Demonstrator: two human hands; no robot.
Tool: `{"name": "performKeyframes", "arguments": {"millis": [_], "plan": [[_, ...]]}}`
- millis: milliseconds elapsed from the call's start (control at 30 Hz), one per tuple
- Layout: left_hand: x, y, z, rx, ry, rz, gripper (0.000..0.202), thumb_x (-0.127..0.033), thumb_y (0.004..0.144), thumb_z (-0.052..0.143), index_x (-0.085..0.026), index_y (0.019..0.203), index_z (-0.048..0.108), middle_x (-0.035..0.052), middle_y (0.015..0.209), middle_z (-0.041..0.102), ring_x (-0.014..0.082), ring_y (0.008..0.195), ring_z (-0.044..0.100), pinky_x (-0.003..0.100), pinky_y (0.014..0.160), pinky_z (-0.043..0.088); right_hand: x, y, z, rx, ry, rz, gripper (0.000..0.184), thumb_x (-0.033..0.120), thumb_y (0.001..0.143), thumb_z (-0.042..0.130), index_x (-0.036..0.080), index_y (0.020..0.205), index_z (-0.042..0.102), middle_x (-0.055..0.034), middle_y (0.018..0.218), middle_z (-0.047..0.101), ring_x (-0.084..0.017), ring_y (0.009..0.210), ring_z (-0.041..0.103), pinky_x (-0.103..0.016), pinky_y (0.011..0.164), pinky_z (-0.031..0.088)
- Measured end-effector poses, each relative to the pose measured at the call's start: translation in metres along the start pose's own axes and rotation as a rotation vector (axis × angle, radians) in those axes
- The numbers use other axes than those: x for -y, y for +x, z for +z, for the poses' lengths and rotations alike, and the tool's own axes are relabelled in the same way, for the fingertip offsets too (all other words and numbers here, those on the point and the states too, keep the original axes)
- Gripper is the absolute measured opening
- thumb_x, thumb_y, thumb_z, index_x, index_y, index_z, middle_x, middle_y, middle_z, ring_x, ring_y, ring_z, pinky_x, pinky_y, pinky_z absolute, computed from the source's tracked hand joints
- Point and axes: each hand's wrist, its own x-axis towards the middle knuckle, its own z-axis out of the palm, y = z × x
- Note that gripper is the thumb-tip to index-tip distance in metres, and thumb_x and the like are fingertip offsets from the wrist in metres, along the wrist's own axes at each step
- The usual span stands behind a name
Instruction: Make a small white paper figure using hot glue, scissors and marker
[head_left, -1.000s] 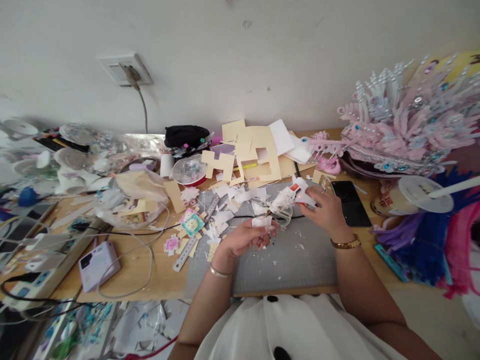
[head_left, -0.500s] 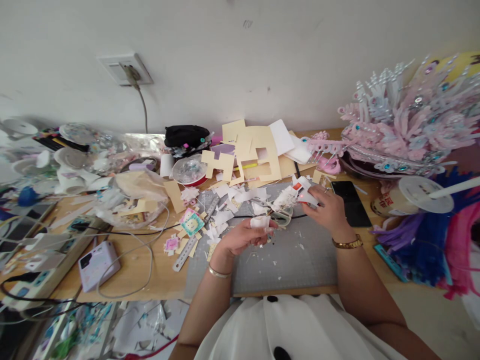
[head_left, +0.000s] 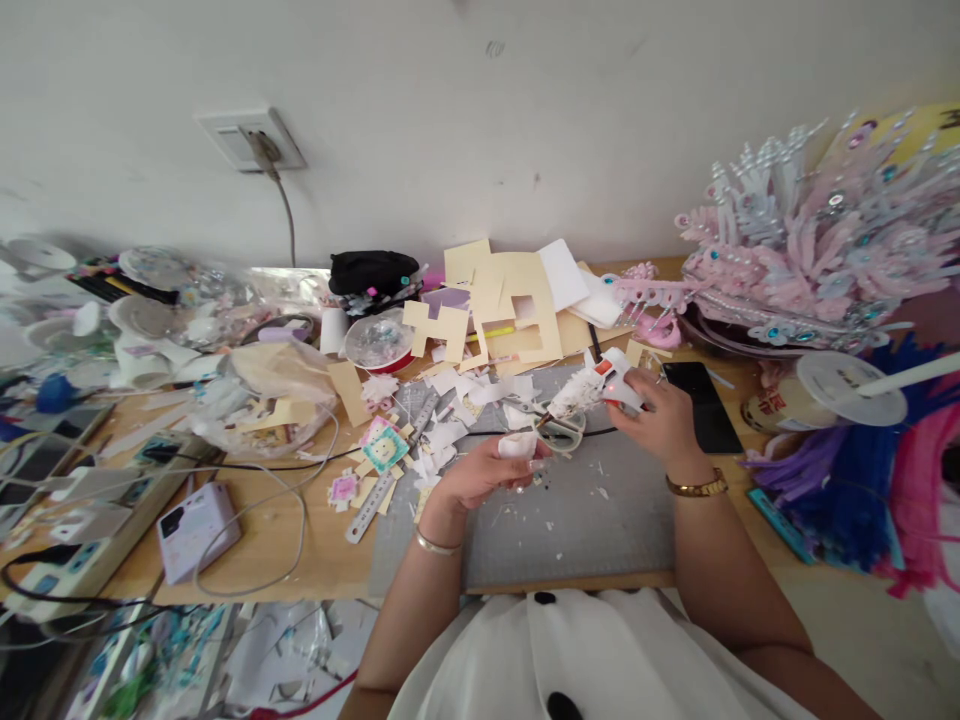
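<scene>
My right hand (head_left: 654, 420) is closed around a white hot glue gun (head_left: 592, 385) with a small red light on its body. The gun's nozzle points left and down toward my left hand. My left hand (head_left: 484, 472) pinches a small white paper piece (head_left: 519, 446) between thumb and fingers, just above the grey cutting mat (head_left: 570, 520). Clear-handled scissors (head_left: 562, 430) lie on the mat under the gun. White scraps litter the mat around both hands.
Cream card offcuts (head_left: 495, 300) and white paper scraps pile up behind the mat. A metal ruler (head_left: 390, 470), a black phone (head_left: 701, 405), a lidded drink cup (head_left: 817, 395), a pink and silver headdress (head_left: 817, 250) and a lilac device (head_left: 196, 528) with cables surround the mat.
My right hand has tilted the glue gun a little and shifted it slightly right. My left hand with the white piece has sunk slightly toward the mat.
</scene>
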Motion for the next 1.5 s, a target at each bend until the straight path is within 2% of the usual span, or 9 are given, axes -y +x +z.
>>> {"name": "performKeyframes", "arguments": {"millis": [167, 333, 533, 733, 1000, 1233, 1500], "plan": [[0.002, 0.001, 0.001, 0.006, 0.024, -0.030, 0.048, -0.045, 0.067, 0.082, -0.010, 0.097, 0.070, -0.0025, 0.059, 0.054, 0.0083, 0.054, 0.041, 0.025, 0.053, 0.027, 0.012, 0.001, 0.003, -0.012, 0.012, -0.018, 0.013, 0.029, 0.083, 0.058, 0.023, 0.093, 0.063, -0.0051, 0.081, 0.070, -0.024, 0.071, 0.065, -0.036, 0.069, 0.051], [0.005, 0.003, 0.003, 0.033, 0.018, -0.042, 0.044, -0.041, 0.068, 0.081, -0.010, 0.098, 0.070, -0.0035, 0.056, 0.050, 0.0085, 0.053, 0.040, 0.025, 0.053, 0.025, 0.024, 0.002, 0.006, 0.010, -0.010, -0.093, 0.014, 0.029, 0.085, 0.058, 0.022, 0.097, 0.060, -0.0056, 0.085, 0.071, -0.023, 0.071, 0.066, -0.034, 0.064, 0.049], [0.005, 0.004, 0.004, 0.039, 0.019, -0.053, 0.042, -0.040, 0.069, 0.079, -0.011, 0.098, 0.070, -0.0042, 0.056, 0.048, 0.0089, 0.052, 0.039, 0.026, 0.052, 0.025, 0.024, 0.001, 0.007, 0.052, -0.014, -0.050, 0.014, 0.031, 0.086, 0.058, 0.024, 0.097, 0.060, -0.0044, 0.084, 0.070, -0.024, 0.075, 0.066, -0.037, 0.072, 0.051], [0.007, 0.004, 0.003, 0.041, 0.016, -0.040, 0.043, -0.040, 0.068, 0.080, -0.010, 0.097, 0.069, -0.0034, 0.057, 0.050, 0.0082, 0.052, 0.040, 0.026, 0.052, 0.025, 0.024, 0.002, 0.006, 0.030, -0.027, -0.114, 0.015, 0.031, 0.089, 0.058, 0.022, 0.100, 0.060, -0.0044, 0.085, 0.071, -0.024, 0.075, 0.066, -0.039, 0.078, 0.050], [0.008, 0.005, 0.000, 0.059, 0.022, -0.029, 0.039, -0.038, 0.070, 0.079, -0.011, 0.096, 0.068, -0.0041, 0.057, 0.051, 0.0072, 0.051, 0.041, 0.023, 0.050, 0.026, 0.023, 0.002, 0.005, 0.056, -0.018, -0.112, 0.013, 0.030, 0.092, 0.054, 0.021, 0.100, 0.061, -0.0047, 0.085, 0.070, -0.023, 0.075, 0.066, -0.035, 0.069, 0.049], [0.006, 0.003, 0.000, 0.038, 0.025, -0.039, 0.041, -0.039, 0.070, 0.080, -0.010, 0.097, 0.068, -0.0034, 0.057, 0.052, 0.0080, 0.052, 0.041, 0.024, 0.052, 0.027, 0.021, 0.003, 0.003, 0.058, -0.009, -0.106, 0.014, 0.027, 0.090, 0.055, 0.021, 0.101, 0.060, -0.0055, 0.087, 0.071, -0.025, 0.078, 0.066, -0.041, 0.083, 0.050], [0.000, 0.001, 0.003, 0.032, 0.023, -0.041, 0.045, -0.043, 0.067, 0.082, -0.010, 0.095, 0.069, -0.0045, 0.055, 0.049, 0.0083, 0.053, 0.040, 0.025, 0.052, 0.028, 0.018, 0.000, 0.003, 0.094, -0.021, -0.053, 0.013, 0.027, 0.089, 0.055, 0.022, 0.097, 0.062, -0.0057, 0.087, 0.070, -0.026, 0.080, 0.066, -0.044, 0.090, 0.047]]}}
